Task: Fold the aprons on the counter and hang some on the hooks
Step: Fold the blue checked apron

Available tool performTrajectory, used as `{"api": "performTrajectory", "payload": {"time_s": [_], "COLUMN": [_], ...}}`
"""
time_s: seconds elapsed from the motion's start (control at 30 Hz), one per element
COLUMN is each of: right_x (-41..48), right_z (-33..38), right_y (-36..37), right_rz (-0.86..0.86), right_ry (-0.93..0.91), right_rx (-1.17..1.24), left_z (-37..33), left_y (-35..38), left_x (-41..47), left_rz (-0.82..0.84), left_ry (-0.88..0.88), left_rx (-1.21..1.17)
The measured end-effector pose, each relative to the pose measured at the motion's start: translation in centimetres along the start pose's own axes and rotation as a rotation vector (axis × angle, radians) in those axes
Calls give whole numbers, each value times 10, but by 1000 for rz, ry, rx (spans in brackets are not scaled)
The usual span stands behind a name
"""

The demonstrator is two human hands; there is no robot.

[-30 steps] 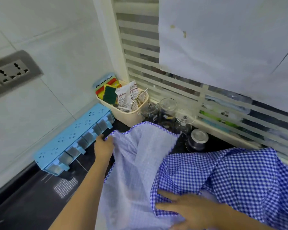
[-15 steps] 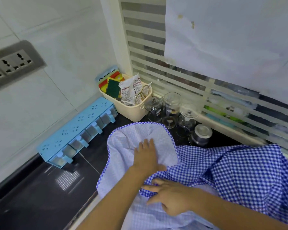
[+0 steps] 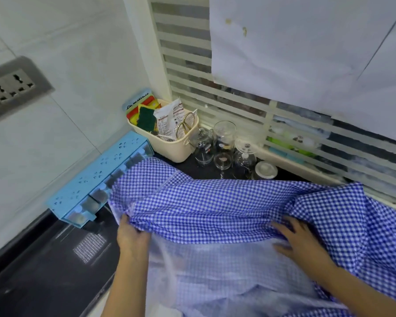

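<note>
A blue-and-white checked apron (image 3: 215, 202) lies spread across the dark counter (image 3: 44, 271), its bright side folded over the paler reverse side (image 3: 215, 271). My left hand (image 3: 130, 236) grips the folded edge at the left, fingers tucked under the cloth. My right hand (image 3: 300, 239) rests flat on the fold's edge at the right, fingers spread. No hooks are in view.
A light blue drawer rack (image 3: 96, 177) sits against the tiled wall, its right end covered by the apron. A cream basket (image 3: 169, 145) with sponges and packets stands in the corner. Several glass jars (image 3: 224, 147) stand behind the apron. A wall socket (image 3: 12, 88) is at left.
The bright checked part has been pulled leftward over the pale part, up to the blue rack. My left hand moved to the fold's left edge and my right hand shifted right.
</note>
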State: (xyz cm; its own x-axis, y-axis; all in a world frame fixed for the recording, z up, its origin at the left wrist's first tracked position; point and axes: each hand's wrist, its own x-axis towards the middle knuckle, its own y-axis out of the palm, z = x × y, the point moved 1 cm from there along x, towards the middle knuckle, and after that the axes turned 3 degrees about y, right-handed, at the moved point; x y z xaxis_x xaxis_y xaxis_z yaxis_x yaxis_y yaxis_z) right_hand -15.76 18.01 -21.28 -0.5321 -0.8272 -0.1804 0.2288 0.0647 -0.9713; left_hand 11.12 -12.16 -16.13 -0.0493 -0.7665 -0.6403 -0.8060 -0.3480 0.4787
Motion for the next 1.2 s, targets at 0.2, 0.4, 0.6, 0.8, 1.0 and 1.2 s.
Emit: {"api": "performTrajectory", "payload": {"time_s": [0.2, 0.4, 0.6, 0.8, 1.0, 1.2], "right_x": [3, -12, -28, -42, -51, -65], "right_z": [15, 21, 28, 37, 19, 10], "right_y": [-15, -24, -37, -39, -43, -66], "right_rz": [-180, -280, -150, 91, 95, 385], "right_ry": [-174, -299, -78, -72, 127, 105], "right_rx": [-176, 55, 251, 144, -161, -331], "left_z": [55, 99, 86, 67, 65, 74], "left_y": [-1, -1, 12, 12, 3, -42], "left_x": [-65, -100, -132, -148, -149, -115], "left_rz": [206, 227, 309, 429, 364, 165], "left_ry": [-336, -524, -506, -540, -205, -12], "left_rx": [369, 297, -1, -48, 147, 717]}}
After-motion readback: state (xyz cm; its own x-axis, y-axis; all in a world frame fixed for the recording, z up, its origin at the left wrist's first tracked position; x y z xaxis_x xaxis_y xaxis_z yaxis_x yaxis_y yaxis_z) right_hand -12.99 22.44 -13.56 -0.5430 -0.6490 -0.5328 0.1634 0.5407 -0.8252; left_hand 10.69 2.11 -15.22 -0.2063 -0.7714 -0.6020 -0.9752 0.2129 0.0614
